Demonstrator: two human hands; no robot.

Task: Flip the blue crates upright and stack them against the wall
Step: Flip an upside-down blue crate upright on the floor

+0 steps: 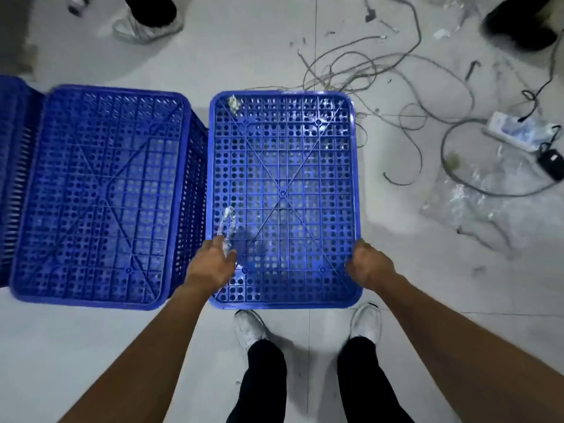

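Two blue perforated crates lie upside down on the pale floor, their gridded bottoms facing up. The right crate [283, 178] is directly in front of my feet. My left hand [212, 265] grips its near left edge, next to a scrap of clear plastic wrap [227, 227] lying on the crate. My right hand [367, 265] grips its near right edge. The left crate [97, 193] stands right beside it, untouched. Part of a third blue crate [12, 166] shows at the far left edge.
Tangled grey cables [381, 71] sprawl on the floor beyond and right of the crates. A white power strip [515, 132], a black adapter [551, 163] and clear plastic sheeting [470, 206] lie at right. Other people's feet [146, 22] stand at the top.
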